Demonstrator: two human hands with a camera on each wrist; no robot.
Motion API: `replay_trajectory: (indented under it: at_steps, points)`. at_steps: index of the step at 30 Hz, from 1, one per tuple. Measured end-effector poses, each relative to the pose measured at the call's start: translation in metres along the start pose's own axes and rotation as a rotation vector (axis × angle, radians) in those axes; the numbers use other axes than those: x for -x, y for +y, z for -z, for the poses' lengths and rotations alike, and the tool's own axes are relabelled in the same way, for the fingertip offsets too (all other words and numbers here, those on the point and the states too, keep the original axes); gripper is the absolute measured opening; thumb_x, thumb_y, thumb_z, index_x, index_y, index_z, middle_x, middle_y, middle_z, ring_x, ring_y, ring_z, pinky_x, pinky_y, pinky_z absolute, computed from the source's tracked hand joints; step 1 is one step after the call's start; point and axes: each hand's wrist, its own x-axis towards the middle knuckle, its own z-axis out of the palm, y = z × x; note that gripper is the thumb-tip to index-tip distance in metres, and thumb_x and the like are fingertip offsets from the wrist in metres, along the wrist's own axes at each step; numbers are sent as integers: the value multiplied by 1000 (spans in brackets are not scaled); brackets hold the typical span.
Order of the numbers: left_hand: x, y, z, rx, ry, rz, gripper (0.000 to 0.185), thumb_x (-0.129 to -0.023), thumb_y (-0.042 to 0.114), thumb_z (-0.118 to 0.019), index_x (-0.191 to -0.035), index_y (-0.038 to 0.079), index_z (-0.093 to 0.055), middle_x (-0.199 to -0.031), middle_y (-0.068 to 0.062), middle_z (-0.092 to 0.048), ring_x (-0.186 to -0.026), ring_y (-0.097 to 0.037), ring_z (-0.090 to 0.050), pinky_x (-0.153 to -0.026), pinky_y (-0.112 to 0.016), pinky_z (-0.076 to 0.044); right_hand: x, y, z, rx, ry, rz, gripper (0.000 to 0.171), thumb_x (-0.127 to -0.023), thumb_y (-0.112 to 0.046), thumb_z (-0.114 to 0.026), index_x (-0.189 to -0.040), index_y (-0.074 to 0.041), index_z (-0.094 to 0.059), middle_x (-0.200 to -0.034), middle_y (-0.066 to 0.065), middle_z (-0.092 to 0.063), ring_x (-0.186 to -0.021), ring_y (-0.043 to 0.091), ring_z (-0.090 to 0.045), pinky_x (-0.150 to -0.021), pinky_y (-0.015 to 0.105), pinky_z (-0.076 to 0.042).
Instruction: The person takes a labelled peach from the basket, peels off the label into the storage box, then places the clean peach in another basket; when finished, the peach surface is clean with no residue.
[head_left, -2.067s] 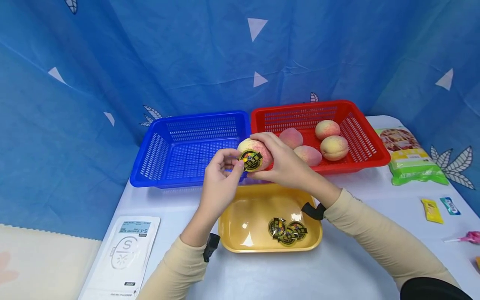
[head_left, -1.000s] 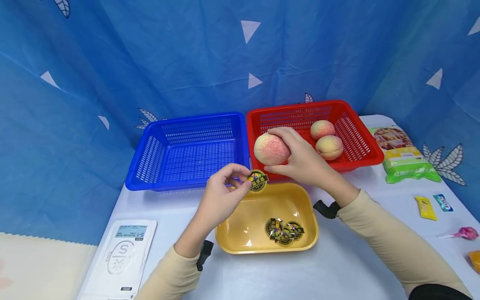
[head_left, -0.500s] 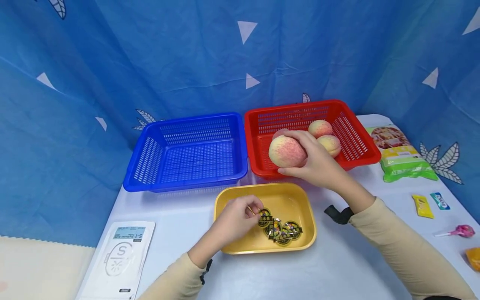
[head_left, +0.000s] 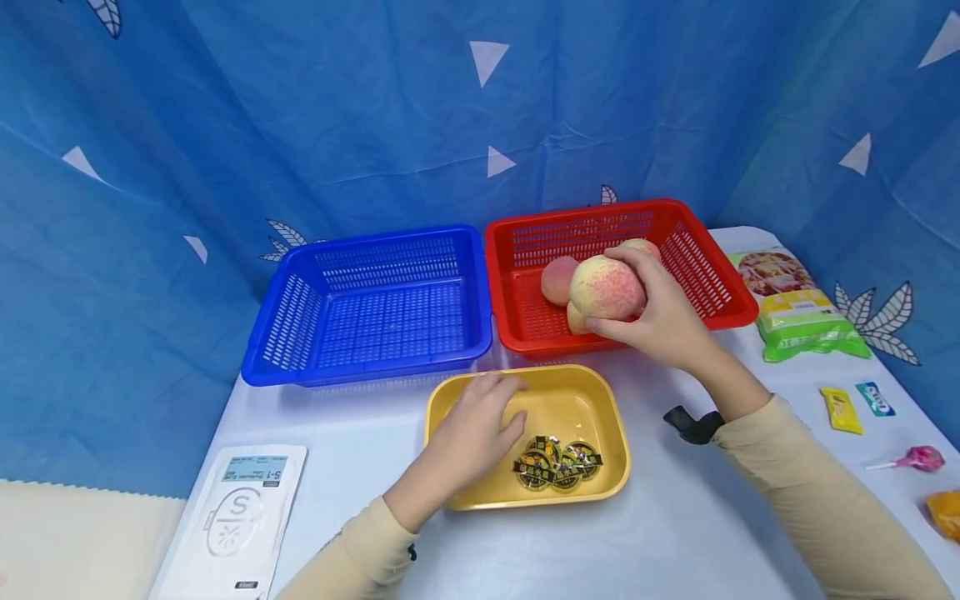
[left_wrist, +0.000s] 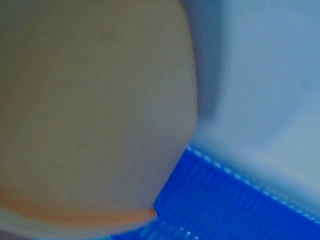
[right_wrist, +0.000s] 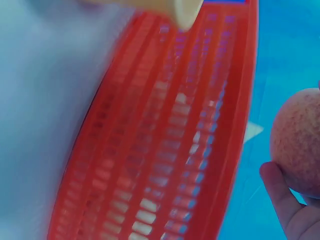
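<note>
My right hand (head_left: 667, 321) grips a peach (head_left: 603, 287) above the red basket (head_left: 522, 315). In the right wrist view the thumb (right_wrist: 280, 192) presses the peach's underside, beside the basket's red wall. Other peaches lie in the basket: a pink one (head_left: 557, 282), one partly hidden under the held peach, and one behind the hand. Over the yellow tray (head_left: 570, 387) my left hand (head_left: 474, 429) hovers with loosely bent fingers and holds nothing. Several round black-and-gold stickers (head_left: 534, 468) lie in the tray near its front. The left wrist view is mostly blocked by a blurred pale surface.
A blue basket (head_left: 397, 325) stands left of the red one. A white packet (head_left: 243, 508) lies at the left. On the right are a green-and-yellow bag (head_left: 802, 308), a yellow wrapped candy (head_left: 840, 410), a small teal packet (head_left: 875, 399) and a pink lollipop (head_left: 922, 457).
My left hand lowered a sticker from beside the peach into the tray and let it go. My right hand carried the peach rightward over the red basket.
</note>
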Motion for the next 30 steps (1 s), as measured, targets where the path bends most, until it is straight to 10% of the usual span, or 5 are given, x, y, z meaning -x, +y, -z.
replay_trajectory:
  at_steps: [8,15,30]
  points:
    - [-33,-14,19,22,249,41,47,-92,21,-70,-134,5,-58,-138,-14,-54,-130,-32,-49,-111,-46,-44,-20,29,20,28,-1,-169,94,-77,-14,-85,-152,-16,-29,-150,12,-40,-133,34,-44,-98,62,-50]
    - [-54,-22,13,46,108,171,65,-98,39,-61,-151,8,-40,-162,-12,-29,-152,-31,-26,-120,-51,-29,-48,56,20,112,-76,-252,95,-77,-22,-85,-153,-17,-28,-150,15,-39,-135,37,-38,-97,63,-50]
    - [-62,-26,5,-18,30,157,59,-102,43,-51,-151,11,-42,-163,-11,-30,-154,-27,-20,-120,-51,-29,-89,75,6,203,-259,-355,90,-82,-40,-77,-152,-7,-32,-142,20,-43,-126,38,-44,-108,60,-42]
